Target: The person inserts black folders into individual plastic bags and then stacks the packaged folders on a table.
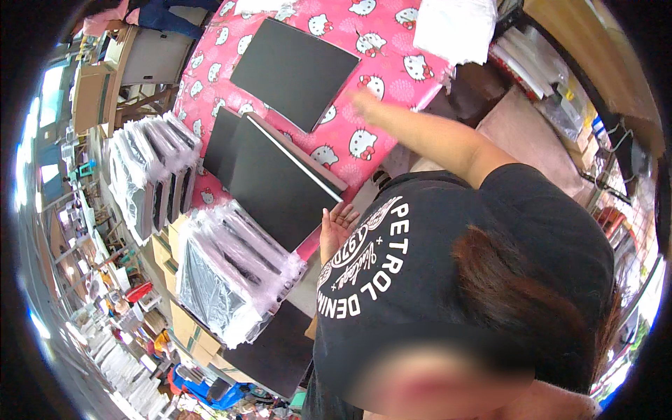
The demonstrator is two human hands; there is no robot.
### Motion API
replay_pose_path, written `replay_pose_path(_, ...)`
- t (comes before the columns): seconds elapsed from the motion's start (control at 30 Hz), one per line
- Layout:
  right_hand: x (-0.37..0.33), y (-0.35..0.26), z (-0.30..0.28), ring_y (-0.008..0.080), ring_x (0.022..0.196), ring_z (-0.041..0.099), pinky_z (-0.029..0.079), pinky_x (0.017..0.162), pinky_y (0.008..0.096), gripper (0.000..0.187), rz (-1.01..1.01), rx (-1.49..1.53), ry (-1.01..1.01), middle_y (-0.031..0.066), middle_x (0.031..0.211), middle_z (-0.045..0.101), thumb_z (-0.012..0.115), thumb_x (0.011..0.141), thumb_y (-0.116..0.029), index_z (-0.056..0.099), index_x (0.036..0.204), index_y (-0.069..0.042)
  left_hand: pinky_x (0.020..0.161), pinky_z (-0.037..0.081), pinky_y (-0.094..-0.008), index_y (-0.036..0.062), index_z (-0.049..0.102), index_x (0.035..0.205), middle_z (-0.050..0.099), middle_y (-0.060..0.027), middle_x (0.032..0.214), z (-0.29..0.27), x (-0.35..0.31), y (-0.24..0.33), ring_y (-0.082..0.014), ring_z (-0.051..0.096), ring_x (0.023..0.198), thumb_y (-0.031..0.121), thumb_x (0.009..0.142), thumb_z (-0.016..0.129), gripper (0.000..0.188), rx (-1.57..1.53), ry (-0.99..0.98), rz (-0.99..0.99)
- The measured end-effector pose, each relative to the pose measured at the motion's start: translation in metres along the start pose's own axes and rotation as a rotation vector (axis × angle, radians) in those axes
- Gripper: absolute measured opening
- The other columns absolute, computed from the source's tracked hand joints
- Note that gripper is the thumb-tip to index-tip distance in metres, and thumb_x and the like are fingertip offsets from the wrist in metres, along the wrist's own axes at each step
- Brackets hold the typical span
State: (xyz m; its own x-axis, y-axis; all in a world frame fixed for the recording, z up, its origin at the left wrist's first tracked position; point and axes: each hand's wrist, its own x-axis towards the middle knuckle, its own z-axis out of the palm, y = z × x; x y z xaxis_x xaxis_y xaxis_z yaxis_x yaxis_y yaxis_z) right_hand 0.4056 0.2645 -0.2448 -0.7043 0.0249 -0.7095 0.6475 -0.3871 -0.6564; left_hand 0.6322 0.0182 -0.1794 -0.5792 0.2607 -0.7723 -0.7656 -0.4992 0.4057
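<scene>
The stack of black flat boards point(283, 183) sits on the pink patterned table point(392, 42), near edge. The left hand point(338, 225) is open, palm flat against the stack's near corner, gripping nothing. The right hand point(364, 103) reaches far across, blurred, so its grip can't be made out. The boards look stiff, thin and probably light; best held by the edges.

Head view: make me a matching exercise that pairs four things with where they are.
1. single black panel
2. plastic-wrapped panels
3. white stack
4. left hand

A. open, at the near edge of the stacked black panels
B. off the table, lower left of the picture
C. flat and alone on the pink tablecloth
D. upper right end of the table

Pairs: 1-C; 2-B; 3-D; 4-A.
</scene>
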Motion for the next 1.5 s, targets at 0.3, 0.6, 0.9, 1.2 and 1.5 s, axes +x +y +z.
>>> replay_pose_path(0.3, 0.052, -0.006, 0.005, 0.0313, 0.128, 0.032, 0.03, 0.102, 0.0434, 0.067, -0.106, 0.481, 0.034, 0.0201, 0.139, 0.032, 0.066, 0.08, -0.03, 0.037, 0.133, -0.002, 0.087, 0.044, -0.0382, 0.002, 0.043, 0.126, 0.054, -0.0135, 0.119, -0.045, -0.023, 0.023, -0.0252, 0.054, 0.101, 0.041, 0.093, 0.044, 0.051, 0.128, 0.113, -0.008)
replay_pose_path(0.6, 0.015, -0.048, -0.204, 0.0208, 0.07, 0.055, 0.044, 0.063, 0.0341, 0.026, -0.357, 0.45, 0.784, 0.0113, 0.083, 0.06, 0.056, 0.077, -0.01, 0.064, 0.1, -0.001, 0.091, 0.043, -0.0351, -0.0032, 0.044, 0.125, 0.054, -0.0206, 0.12, 0.025, 0.012, 0.017, -0.0247, 0.056, 0.105, 0.029, 0.096, 0.042, 0.043, 0.506, -0.012, 0.014)
replay_pose_path(0.9, 0.023, -0.081, -0.358, 0.0311, 0.126, 0.037, 0.028, 0.101, 0.0523, 0.088, -0.192, 0.323, 0.612, 0.0193, 0.137, 0.038, 0.073, 0.073, -0.041, 0.026, 0.14, -0.009, 0.073, 0.048, -0.0294, -0.0026, 0.055, 0.114, 0.063, -0.0119, 0.102, 0.239, 0.157, 0.051, -0.0186, 0.06, 0.091, 0.022, 0.091, 0.051, 0.033, 1.022, -0.227, 0.193)
replay_pose_path(1.2, 0.036, -0.124, -0.399, 0.0354, 0.103, 0.056, 0.044, 0.09, 0.0383, 0.051, -0.225, -0.545, 0.857, 0.022, 0.115, 0.055, 0.068, 0.072, -0.039, 0.06, 0.101, 0.002, 0.082, 0.047, -0.0356, -0.0041, 0.047, 0.12, 0.057, -0.0145, 0.112, 0.431, 0.273, 0.04, -0.0237, 0.055, 0.101, 0.032, 0.09, 0.053, 0.048, 1.001, -0.468, 0.107)
replay_pose_path(1.5, 0.005, -0.187, -0.251, 0.0307, 0.111, 0.052, 0.039, 0.097, 0.0359, 0.043, -0.975, -0.765, 0.324, 0.0135, 0.124, 0.053, 0.064, 0.079, -0.02, 0.053, 0.115, 0.001, 0.064, 0.046, -0.032, 0.0033, 0.063, 0.097, 0.064, -0.0044, 0.082, 0.515, 0.365, 0.056, -0.0186, 0.058, 0.067, 0.039, 0.081, 0.062, 0.039, 1.24, -0.212, 0.061)
